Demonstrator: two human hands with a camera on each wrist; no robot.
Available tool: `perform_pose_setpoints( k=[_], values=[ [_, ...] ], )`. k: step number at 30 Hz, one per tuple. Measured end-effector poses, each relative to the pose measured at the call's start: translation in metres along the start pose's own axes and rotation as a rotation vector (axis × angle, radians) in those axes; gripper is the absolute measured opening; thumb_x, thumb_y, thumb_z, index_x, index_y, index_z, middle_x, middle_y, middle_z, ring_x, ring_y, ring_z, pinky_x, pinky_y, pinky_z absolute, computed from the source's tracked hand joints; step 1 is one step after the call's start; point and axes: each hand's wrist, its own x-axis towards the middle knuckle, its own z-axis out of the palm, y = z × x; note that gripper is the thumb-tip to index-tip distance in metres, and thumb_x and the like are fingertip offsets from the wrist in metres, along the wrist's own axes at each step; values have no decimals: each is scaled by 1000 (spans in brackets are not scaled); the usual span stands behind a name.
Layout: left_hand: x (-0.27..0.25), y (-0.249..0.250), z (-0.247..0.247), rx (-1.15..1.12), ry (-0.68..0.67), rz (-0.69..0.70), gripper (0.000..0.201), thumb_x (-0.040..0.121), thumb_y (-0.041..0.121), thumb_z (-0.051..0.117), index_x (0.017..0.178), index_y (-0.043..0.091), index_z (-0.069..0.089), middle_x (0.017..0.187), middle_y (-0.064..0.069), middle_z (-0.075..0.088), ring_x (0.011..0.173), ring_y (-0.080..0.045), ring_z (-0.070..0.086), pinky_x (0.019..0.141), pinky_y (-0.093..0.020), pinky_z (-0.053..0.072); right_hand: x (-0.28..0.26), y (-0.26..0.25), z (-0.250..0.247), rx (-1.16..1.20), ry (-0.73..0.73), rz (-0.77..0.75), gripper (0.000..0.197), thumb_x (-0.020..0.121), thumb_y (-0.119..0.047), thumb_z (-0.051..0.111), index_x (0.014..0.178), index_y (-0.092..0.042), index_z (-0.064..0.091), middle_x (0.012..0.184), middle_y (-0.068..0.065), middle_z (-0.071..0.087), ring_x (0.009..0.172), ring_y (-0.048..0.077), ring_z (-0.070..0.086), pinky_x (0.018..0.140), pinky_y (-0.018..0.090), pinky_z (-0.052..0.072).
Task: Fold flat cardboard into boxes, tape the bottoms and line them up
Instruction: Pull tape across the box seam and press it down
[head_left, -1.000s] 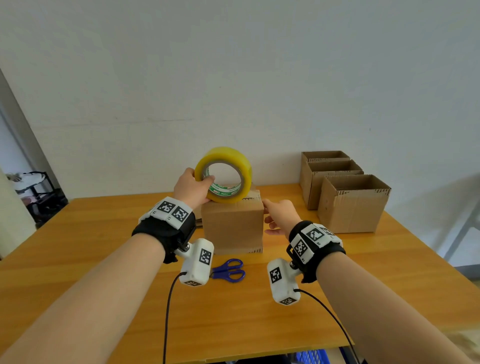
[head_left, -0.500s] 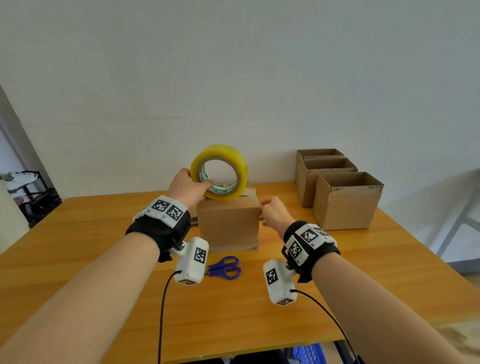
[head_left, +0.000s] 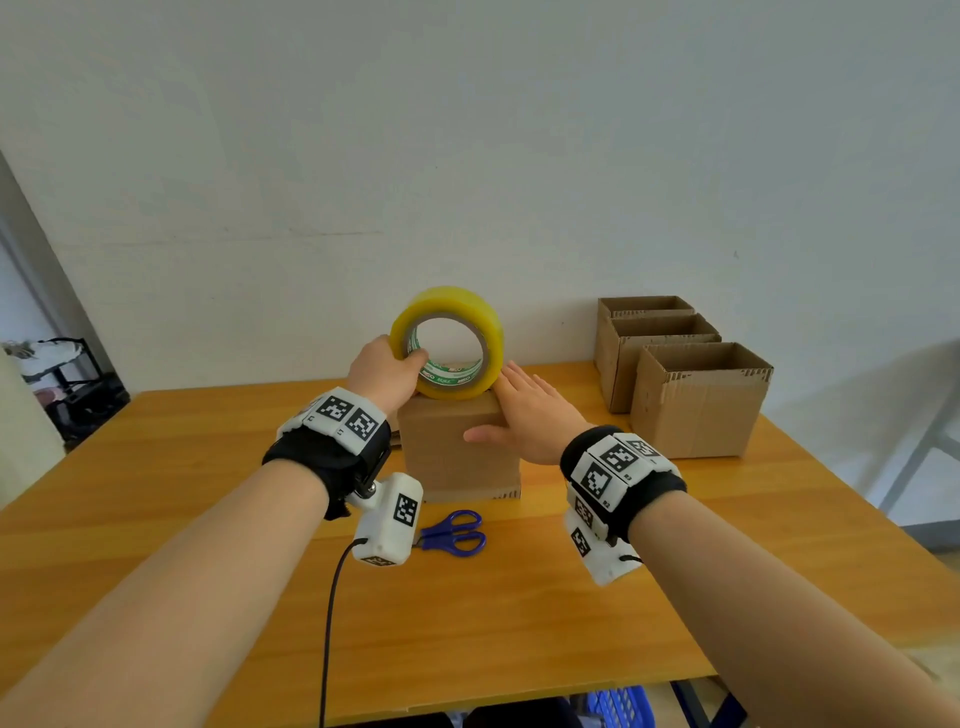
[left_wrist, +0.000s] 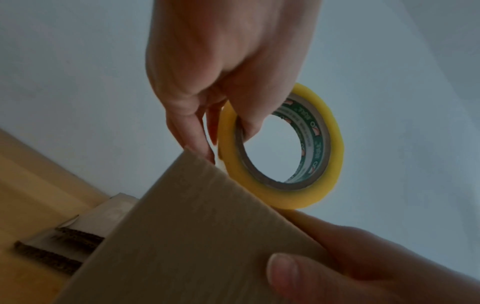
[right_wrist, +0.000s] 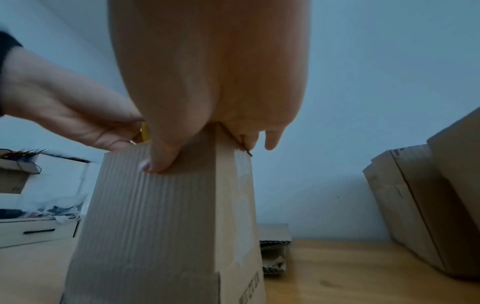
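Note:
A cardboard box (head_left: 457, 452) (right_wrist: 166, 216) stands bottom-up mid-table. My left hand (head_left: 387, 371) (left_wrist: 228, 86) grips a yellow tape roll (head_left: 449, 343) (left_wrist: 281, 148) upright on the box's top, thumb inside the core. My right hand (head_left: 524, 415) (right_wrist: 207, 82) lies flat over the box's top right edge, fingers straight, thumb pressed on the near face. Clear tape runs down the box's right side in the right wrist view. Three folded boxes (head_left: 696, 400) stand in a row at the back right.
Blue-handled scissors (head_left: 454, 532) lie on the wooden table (head_left: 467, 623) just in front of the box. Flat cardboard pieces (left_wrist: 64, 246) lie behind the box on the left. A white wall closes the far side; a blue crate (head_left: 618, 706) shows under the table.
My right hand has moved from the box's right corner up onto its top, fingers spread flat. The left hand keeps the tape roll on the box.

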Motion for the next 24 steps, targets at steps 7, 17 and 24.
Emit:
perform_pose_setpoints(
  k=[7,17,24],
  values=[
    [-2,19,-11,76,5,38,26,93,20,53,98,-5,51,96,-24,59,86,-41,64,68,-51,57,-3,-6,-8,-53,-64,21,87,89,-60,46,153,-14,8,160,5,12,147,21,8,119,37,10],
    [-7,7,-50,344,205,233,21,97,10,44,117,8,41,83,-12,54,73,-34,54,64,-39,40,-7,-14,-15,-33,-99,52,86,91,-54,49,152,-10,8,159,8,12,147,22,8,118,33,10],
    [-1,-12,-69,509,251,227,18,97,9,42,115,9,41,90,-18,58,76,-37,57,64,-43,44,-8,-17,-18,-22,-111,64,84,91,-52,49,152,-11,8,159,7,13,147,22,9,118,32,11]
  ],
)
